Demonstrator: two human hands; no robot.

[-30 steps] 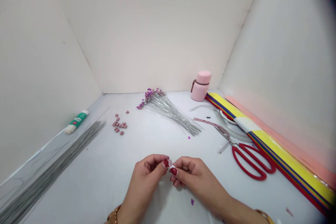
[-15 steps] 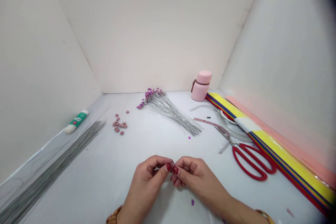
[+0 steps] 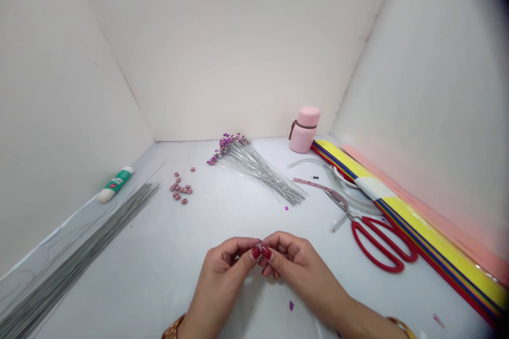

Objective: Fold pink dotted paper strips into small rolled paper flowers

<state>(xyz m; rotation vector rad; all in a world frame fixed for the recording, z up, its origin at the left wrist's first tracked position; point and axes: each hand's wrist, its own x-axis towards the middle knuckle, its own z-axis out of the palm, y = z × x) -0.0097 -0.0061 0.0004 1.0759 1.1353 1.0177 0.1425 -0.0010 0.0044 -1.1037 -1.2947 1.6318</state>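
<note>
My left hand (image 3: pixel 226 265) and my right hand (image 3: pixel 292 259) meet low in the middle of the view, fingertips pinched together. Between the red-painted thumbnails sits a tiny pink-and-white folded paper piece (image 3: pixel 258 247), almost hidden by the fingers. Both hands hover just above the white table (image 3: pixel 167 254). Further back lies a small cluster of similar pink folded pieces (image 3: pixel 181 189). Behind that rests a bundle of silver wires with purple tips (image 3: pixel 254 164).
Red scissors (image 3: pixel 382 246) lie to the right beside a spotted paper strip (image 3: pixel 318 186) and a stack of coloured paper strips (image 3: pixel 417 222). A pink bottle (image 3: pixel 304 129) stands at the back. A glue stick (image 3: pixel 116 184) and a long bundle of plain wires (image 3: pixel 79 259) lie left.
The small paper piece showed more between my fingertips a second ago; my fingers have since closed tighter over it and the hands have shifted slightly together.
</note>
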